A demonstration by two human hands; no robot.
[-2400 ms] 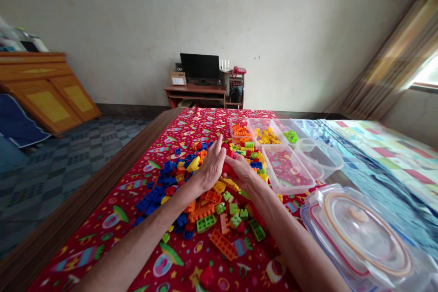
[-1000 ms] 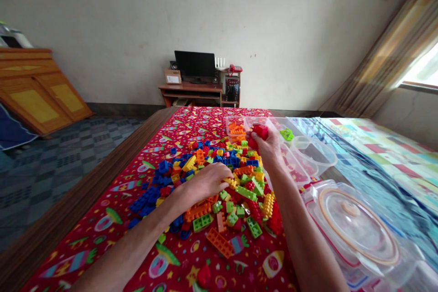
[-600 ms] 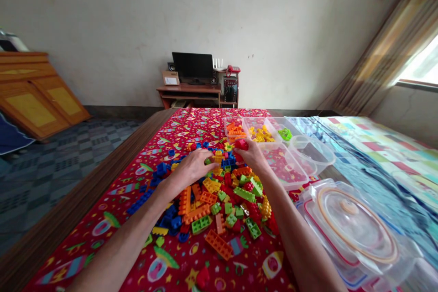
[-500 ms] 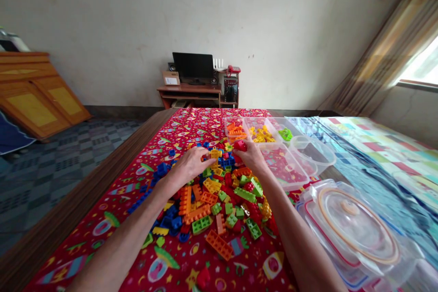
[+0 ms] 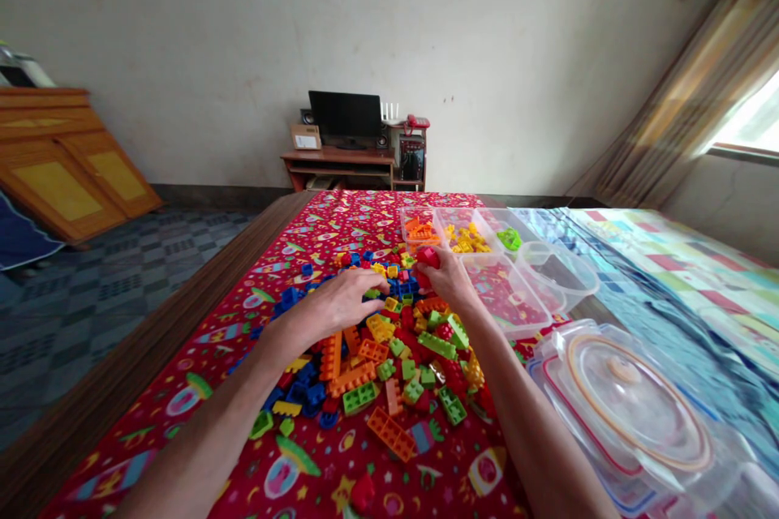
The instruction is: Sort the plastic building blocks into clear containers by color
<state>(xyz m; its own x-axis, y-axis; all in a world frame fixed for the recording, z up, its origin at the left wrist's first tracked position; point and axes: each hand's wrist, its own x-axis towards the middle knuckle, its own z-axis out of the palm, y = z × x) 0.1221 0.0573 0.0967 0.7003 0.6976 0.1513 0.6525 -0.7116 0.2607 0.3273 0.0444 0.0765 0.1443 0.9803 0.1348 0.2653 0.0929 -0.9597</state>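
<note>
- Right hand [image 5: 450, 276]: thumb and fingers pinch a cluster of red bricks [image 5: 428, 257] above the far right side of the pile. The raised hold probably keeps these pieces from mixing with the loose ones beneath.
- Left hand [image 5: 344, 298]: curved over the pile, palm down, thumb and fingers parted. A green piece shows in the gap; whether it is touched cannot be told. The arched posture suits picking among small, crowded parts.
- Pile of bricks [image 5: 380, 330]: mixed colours, spread on the red tablecloth [image 5: 329, 215] between the forearms, presumably for easy reach by both hands.
- Clear boxes: the left box [image 5: 455, 210] of the far pair shown here holds yellow pieces, the right one [image 5: 496, 223] green. Separate walls seem to keep the colours apart.
- Orange bricks [image 5: 419, 229]: in a further box at the far left of the row.
- Near box [image 5: 499, 284]: just beside the pile, cloth pattern visible through its floor.
- Stacked lids [image 5: 633, 389]: right of the right forearm, apparently set aside so the boxes stand uncovered.
</note>
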